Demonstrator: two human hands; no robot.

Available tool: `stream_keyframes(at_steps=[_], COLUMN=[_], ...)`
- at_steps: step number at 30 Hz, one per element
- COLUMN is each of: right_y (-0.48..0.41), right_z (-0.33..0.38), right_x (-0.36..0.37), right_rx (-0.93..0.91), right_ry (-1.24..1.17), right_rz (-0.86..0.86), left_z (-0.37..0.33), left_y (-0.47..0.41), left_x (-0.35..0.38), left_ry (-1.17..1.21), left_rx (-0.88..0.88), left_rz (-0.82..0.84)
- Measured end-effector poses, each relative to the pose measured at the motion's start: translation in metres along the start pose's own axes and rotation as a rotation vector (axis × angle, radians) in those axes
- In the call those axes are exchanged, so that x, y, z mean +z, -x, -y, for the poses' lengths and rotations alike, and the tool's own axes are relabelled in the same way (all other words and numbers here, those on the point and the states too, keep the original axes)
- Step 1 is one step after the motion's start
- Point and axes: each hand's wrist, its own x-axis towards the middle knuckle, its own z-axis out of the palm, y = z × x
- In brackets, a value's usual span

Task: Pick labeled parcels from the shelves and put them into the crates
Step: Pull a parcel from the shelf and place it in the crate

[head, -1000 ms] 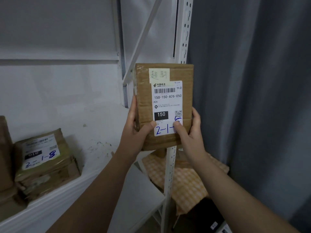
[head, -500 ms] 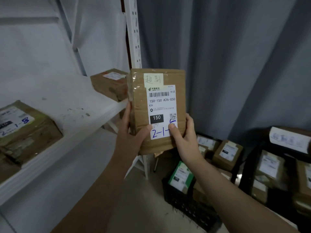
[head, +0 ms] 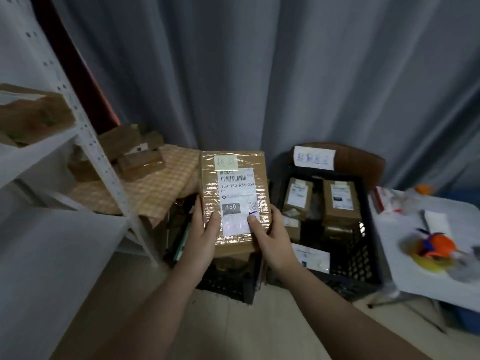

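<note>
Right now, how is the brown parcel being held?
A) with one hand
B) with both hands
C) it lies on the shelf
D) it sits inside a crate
B: the left hand and the right hand each grip a lower side of the parcel, with both thumbs pressed on its label.

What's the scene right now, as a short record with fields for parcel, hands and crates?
Held item: brown taped cardboard parcel with white shipping label, upright
Left hand: grips parcel's lower left edge, thumb on front
Right hand: grips lower right edge, thumb on label
Under parcel: black plastic mesh crate
Beside it: second black mesh crate holding labelled cardboard parcels
</note>
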Motion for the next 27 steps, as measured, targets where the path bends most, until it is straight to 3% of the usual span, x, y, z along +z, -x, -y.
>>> stream_keyframes(at_steps=[11,21,27], right_y=[0.003,-0.027,-0.078], right_z=[-0.045,-0.096,-0.117], right_x=[-0.22,-0.26,-0.282], right_rx=[0.169,0.328,0.375], right_ry=[0.076,-0.115,-0.108], right_rz=[-0.089,-0.112,-0.242], left_z=[0.041,0.079,0.101], left_y=[0.011,-0.028,-0.063], left_x=[0.209,0.276,0.274], left_ry=[0.005,0.058,-0.124], left_rx=[-0.16,-0.386,-0.52], left_rz=[0.064,0.068,0.314])
